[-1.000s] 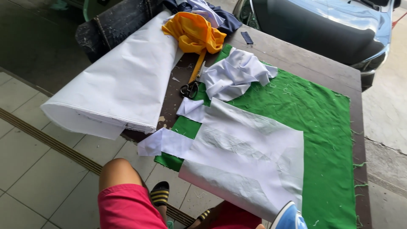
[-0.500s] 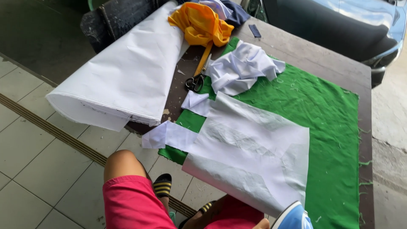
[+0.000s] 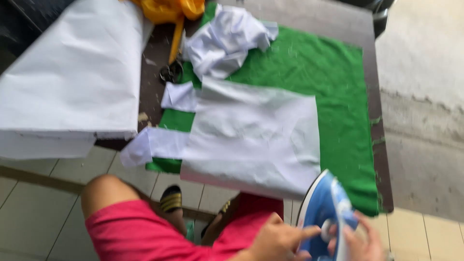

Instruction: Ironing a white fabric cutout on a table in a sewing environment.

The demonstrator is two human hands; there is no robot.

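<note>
Both hands, left hand (image 3: 278, 241) and right hand (image 3: 360, 241), grip a blue steam iron (image 3: 325, 215) off the bench's (image 3: 338, 19) near edge; pressing the white fabric piece (image 3: 256, 135) likely follows.

Blue-and-white clothes iron (image 3: 325, 217), tilted on edge, at near edge of green cloth, gripped from both sides.
</note>
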